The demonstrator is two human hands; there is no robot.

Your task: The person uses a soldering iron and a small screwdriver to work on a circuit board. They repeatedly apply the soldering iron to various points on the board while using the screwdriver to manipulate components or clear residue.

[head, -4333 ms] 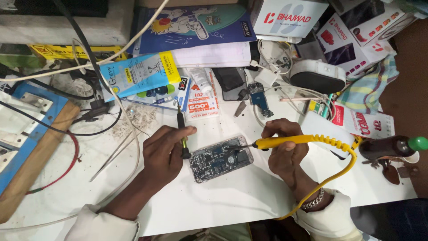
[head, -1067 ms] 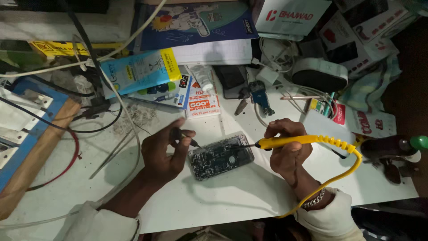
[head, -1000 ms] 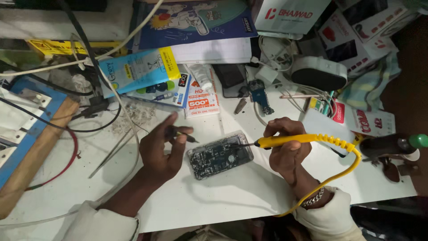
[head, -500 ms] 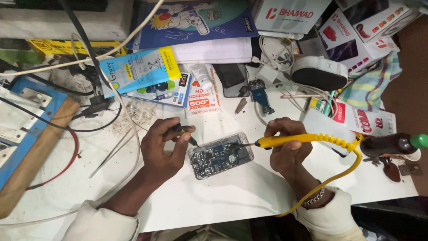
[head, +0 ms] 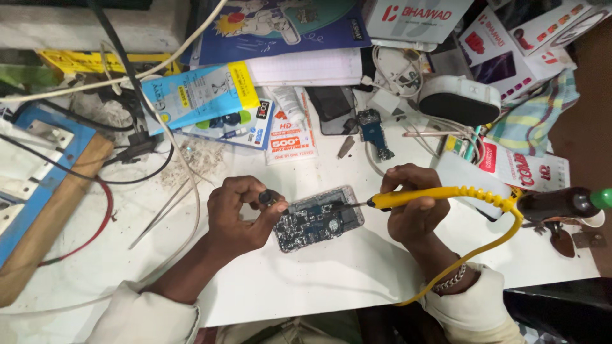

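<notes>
Your left hand [head: 239, 216] is pinching a small dark-handled tool [head: 268, 197] in a tight grip beside the opened phone [head: 319, 218], which is lying on the white worktop [head: 306, 286]. Your right hand [head: 413, 204] is gripping a yellow soldering iron [head: 433, 194], its tip touching the phone's board.
</notes>
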